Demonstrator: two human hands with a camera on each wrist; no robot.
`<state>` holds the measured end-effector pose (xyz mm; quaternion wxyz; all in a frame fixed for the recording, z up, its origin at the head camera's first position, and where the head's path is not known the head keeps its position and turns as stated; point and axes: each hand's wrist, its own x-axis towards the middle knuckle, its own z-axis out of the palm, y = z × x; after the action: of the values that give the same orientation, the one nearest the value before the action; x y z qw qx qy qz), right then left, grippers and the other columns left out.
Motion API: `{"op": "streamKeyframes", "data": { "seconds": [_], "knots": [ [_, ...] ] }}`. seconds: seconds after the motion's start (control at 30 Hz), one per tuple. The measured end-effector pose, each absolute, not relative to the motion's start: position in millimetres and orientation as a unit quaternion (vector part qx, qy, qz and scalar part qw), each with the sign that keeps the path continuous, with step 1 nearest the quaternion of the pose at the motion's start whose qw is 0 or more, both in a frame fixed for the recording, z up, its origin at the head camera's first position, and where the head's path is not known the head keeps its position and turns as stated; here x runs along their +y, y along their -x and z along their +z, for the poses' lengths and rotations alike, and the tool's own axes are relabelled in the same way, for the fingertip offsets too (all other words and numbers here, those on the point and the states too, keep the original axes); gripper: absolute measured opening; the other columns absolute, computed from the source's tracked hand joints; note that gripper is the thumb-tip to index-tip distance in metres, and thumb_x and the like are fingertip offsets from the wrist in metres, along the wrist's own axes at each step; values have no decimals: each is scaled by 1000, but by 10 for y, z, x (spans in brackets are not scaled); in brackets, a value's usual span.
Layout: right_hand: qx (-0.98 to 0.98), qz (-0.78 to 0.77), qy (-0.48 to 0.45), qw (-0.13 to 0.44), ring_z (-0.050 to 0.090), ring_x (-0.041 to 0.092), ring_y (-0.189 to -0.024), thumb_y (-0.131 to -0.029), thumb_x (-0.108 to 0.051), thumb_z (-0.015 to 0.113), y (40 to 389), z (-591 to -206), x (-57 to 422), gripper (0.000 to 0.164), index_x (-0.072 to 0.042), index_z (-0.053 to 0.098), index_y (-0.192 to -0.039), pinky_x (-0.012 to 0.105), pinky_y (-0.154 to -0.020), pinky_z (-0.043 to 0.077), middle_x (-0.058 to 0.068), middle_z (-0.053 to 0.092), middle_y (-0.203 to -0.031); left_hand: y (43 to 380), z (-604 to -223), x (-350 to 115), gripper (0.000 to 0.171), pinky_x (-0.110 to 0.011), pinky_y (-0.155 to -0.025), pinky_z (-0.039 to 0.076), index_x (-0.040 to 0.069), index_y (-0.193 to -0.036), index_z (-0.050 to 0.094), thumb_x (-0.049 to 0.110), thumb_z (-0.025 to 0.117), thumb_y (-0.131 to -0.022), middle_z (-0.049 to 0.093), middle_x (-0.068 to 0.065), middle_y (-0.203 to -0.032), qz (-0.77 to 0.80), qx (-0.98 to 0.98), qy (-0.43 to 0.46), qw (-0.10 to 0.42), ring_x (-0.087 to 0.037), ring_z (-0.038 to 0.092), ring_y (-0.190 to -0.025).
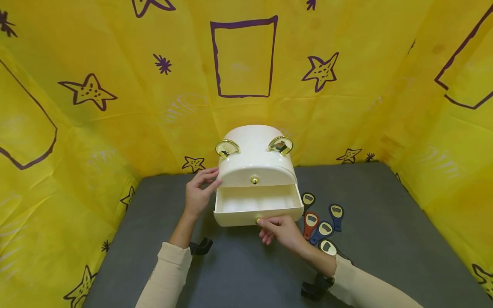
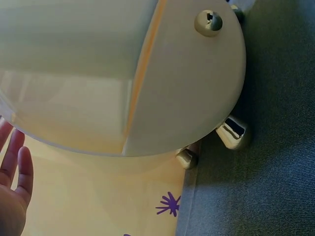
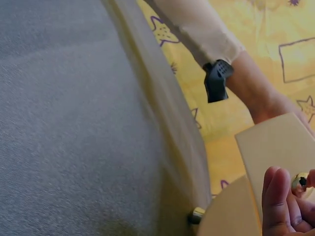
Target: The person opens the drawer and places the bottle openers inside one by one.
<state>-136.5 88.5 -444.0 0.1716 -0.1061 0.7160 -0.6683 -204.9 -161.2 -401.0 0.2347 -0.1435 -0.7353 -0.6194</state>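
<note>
- Nearest, we located two cream sleeves [image 1: 375,280], with a black device [image 1: 316,287] at each wrist.
- We found the right hand [image 1: 283,233] pinching the lower gold knob [image 3: 299,185]. The right wrist view showed the knob between the fingers at close range; in the head view the hand largely covered it.
- We noted the lower drawer [image 1: 259,219] pulled out. Its white interior faced up in the head view.
- To the right of the drawer, we recorded five bottle openers [image 1: 336,219] in black, red and blue, one partly under the right forearm. Only the head view showed them.
- We saw the left hand [image 1: 199,194] with fingers relaxed against the side of the white box [image 1: 256,147], neither clenched nor grasping. In the right wrist view, the drawer front hid most of this hand.
- We located the box mid-table on the grey surface [image 1: 366,196], upper drawer [image 1: 235,178] closed. The left wrist view revealed gold feet [image 2: 234,133] beneath it, concealed in the head view.
- Farthest, we observed a yellow backdrop [image 1: 185,38] with purple drawings.
</note>
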Motion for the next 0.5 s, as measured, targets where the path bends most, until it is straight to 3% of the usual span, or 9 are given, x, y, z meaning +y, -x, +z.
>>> {"op": "streamKeyframes", "data": {
  "seconds": [0.27, 0.5],
  "knots": [
    [710, -670, 108, 187, 63, 10, -57, -95, -18, 63, 1194, -4435, 923, 33, 14, 69, -94, 27, -57, 58, 17, 70, -73, 2179, -4211, -1663, 26, -19, -80, 50, -9, -104, 71, -6, 75, -79, 66, -27, -116, -621, -735, 135, 236, -1, 61, -101],
    [706, -676, 106, 184, 64, 9, -57, -95, -18, 63, 1163, -4443, 915, 33, 14, 69, -95, 26, -56, 58, 18, 70, -74, 2192, -4225, -1666, 26, -15, -79, 49, -9, -105, 71, -6, 75, -79, 66, -27, -116, -624, -732, 133, 241, 0, 60, -101]
  ]
}}
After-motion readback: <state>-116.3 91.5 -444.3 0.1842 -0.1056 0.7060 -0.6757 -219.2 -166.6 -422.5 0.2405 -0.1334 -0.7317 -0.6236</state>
